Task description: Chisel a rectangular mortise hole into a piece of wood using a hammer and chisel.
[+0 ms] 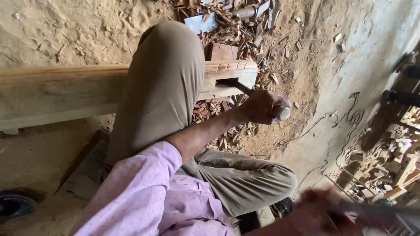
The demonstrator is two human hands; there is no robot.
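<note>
**Item 1. Wooden beam (52, 89).** One. It is laid across the sandy ground, with a notch cut at its right end. A leg in khaki trousers (159, 87) is laid over it, which probably pins it down.

**Item 2. Chisel (243, 88).** One. The blade is set into the notch and the handle slopes down to the right.

**Item 3. Left hand (262, 106).** One. It is closed tightly around the chisel handle, and the handle's pale butt is left showing.

**Item 4. Wood chips (227, 30).** Too many to be counted. They are scattered beyond and below the beam end.

**Item 5. Right hand (323, 214).** One, at the lower edge and blurred. A long blurred object (376, 212) is seen at it, but its grip cannot be told.

**Item 6. Offcut blocks (393, 161).** One heap, at the far right.

**Handling note (judgement).** The blade is best kept seated squarely in the notch and the butt left uncovered. The beam should be held steady under the leg, and the gripping fingers kept below the handle's end.
</note>
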